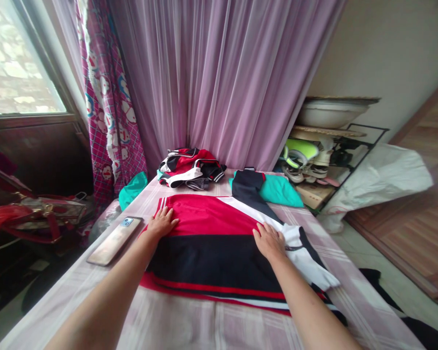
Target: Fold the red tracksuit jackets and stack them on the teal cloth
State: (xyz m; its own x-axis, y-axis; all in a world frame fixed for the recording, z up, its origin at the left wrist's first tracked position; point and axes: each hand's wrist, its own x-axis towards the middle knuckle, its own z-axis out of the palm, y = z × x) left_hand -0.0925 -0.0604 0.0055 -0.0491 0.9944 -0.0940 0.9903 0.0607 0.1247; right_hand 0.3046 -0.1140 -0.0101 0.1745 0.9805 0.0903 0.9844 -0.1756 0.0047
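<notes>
Lilac curtains [222, 73] hang behind a cloth-covered desk [182, 321], where a red, black and white track jacket [211, 257] lies spread across the middle. The left hand [162, 224] rests on its red end by white stripes, the right hand [271, 240] by its white panel; each grip is open, fingers laid over the fabric, clasping nothing visible. A smartphone [113, 243] lies near the left hand; crumpled clothes [190, 167] sit beyond.

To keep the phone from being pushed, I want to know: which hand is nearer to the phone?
The left hand. It lies on the garment, near its left edge, beside the phone; the right hand lies farther away, toward the garment's right side.
</notes>
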